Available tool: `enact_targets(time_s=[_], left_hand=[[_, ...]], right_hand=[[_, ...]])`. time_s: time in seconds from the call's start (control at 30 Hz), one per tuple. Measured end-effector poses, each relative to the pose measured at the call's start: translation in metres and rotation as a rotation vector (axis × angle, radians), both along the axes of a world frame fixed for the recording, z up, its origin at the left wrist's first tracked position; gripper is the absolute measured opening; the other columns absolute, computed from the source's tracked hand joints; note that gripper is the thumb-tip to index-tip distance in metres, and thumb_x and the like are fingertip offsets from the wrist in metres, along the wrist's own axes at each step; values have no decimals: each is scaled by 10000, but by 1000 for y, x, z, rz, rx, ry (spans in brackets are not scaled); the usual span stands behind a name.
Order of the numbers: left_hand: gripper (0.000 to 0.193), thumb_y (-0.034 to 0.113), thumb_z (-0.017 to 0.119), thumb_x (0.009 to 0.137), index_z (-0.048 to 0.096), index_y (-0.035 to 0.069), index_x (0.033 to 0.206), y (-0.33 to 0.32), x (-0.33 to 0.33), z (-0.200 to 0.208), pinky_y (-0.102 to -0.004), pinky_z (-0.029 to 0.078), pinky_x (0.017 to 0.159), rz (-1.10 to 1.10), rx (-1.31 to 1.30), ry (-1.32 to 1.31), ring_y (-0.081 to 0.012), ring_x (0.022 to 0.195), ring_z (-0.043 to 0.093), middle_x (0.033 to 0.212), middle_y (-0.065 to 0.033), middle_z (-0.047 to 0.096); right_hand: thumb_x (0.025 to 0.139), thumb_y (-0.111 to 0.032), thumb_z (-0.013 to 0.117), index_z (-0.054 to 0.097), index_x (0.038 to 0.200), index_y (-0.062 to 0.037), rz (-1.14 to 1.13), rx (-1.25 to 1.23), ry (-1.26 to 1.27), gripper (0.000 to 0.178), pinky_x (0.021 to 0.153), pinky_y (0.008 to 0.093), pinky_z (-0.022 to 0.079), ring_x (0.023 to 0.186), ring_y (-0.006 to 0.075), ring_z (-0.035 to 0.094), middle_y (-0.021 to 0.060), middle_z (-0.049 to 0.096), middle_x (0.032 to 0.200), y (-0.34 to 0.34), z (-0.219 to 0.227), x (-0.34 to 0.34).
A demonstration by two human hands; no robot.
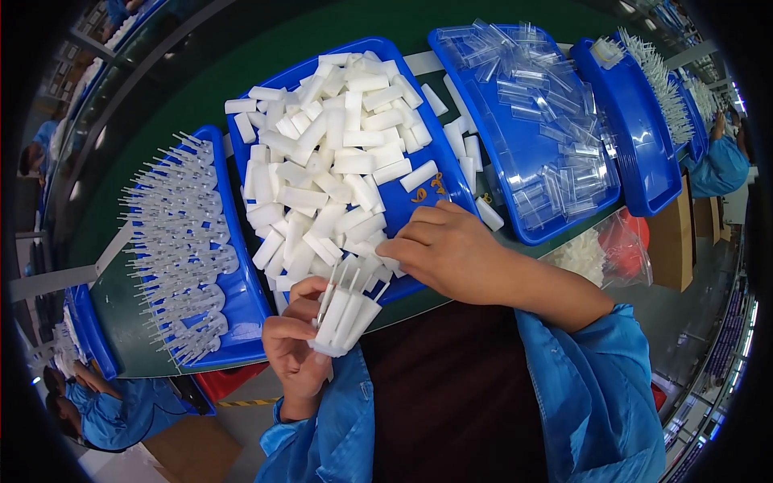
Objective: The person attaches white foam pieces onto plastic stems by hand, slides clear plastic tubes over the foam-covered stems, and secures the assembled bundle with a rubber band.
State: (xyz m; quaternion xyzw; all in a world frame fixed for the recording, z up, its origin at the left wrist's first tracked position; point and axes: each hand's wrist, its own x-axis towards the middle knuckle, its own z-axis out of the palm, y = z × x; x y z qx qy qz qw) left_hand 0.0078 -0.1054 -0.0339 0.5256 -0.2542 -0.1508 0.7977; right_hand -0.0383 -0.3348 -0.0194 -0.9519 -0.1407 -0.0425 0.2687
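In my left hand [299,338] is a white pronged holder [328,346], tilted upward. Its thin rods stand up, several of them passing through white oblong blocks [348,315]. My right hand [443,245] reaches over the near right part of a heap of white blocks [334,153]; its fingers are curled together, with the tips on a white block at the edge of the heap. My palm hides part of that contact. The heap lies in a blue tray [451,165], with a few blocks spilling over the tray's sides.
To the left, a blue tray [256,310] holds many pronged white holders [181,249]. On the right, another blue tray [527,235] carries clear plastic sleeves [555,105], and loose blocks [473,151] lie beside it. Farther right are more trays [648,181] and a cardboard box [672,241].
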Motion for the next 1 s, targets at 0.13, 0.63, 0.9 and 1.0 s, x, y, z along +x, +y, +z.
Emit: enact_targets(time_s=[0.13,0.63,0.9,1.0], left_hand=[[300,207,674,724,466,108,915,3,0,-5,-474,325,917,1,-42,-52,-353,1022,454,860,-116,565],[202,92,696,729,631,58,917,-18,5,-5,-467,367,883,-146,40,-299,-347,1018,500,849,-113,637],[188,80,684,752,647,62,936,-28,4,1,-457,370,899,-102,171,-339,-324,1033,477,886,-100,638],[182,84,683,762,654,76,941,-31,5,4,-440,375,888,-104,223,-396,-315,1014,473,894,-87,634]], right_hand=[[703,-120,677,588,1017,-109,0,-111,-15,326,708,323,436,786,201,549,23,562,779,2,-5,4],[713,-225,697,523,798,-64,-346,-190,-45,252,567,352,477,696,257,600,83,557,712,-5,-13,21],[765,-109,647,579,908,-32,-362,-96,-112,176,566,318,482,713,215,615,96,598,769,-18,-7,21],[897,-107,541,578,969,16,-365,758,158,147,558,216,424,676,80,535,52,551,878,-31,1,11]])
